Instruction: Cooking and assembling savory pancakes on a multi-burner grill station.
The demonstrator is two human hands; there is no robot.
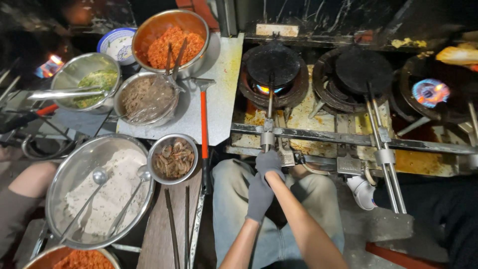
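While the flame's lit under it, this setup looks touchy:
Landmark: round black cast-iron mould pan sitting shut over a burner with a blue-orange flame.
Right hand: bare right hand, mostly hidden, can't tell its grip.
Left hand: grey-gloved left hand closed around the pan's long metal handle, just below the pan.
Neighbours: second black mould pan right of it; steel bowl of orange shredded filling to its left.
Risk: the handle's probably hot, so the bare hand could get burned, and a slip might spill batter.
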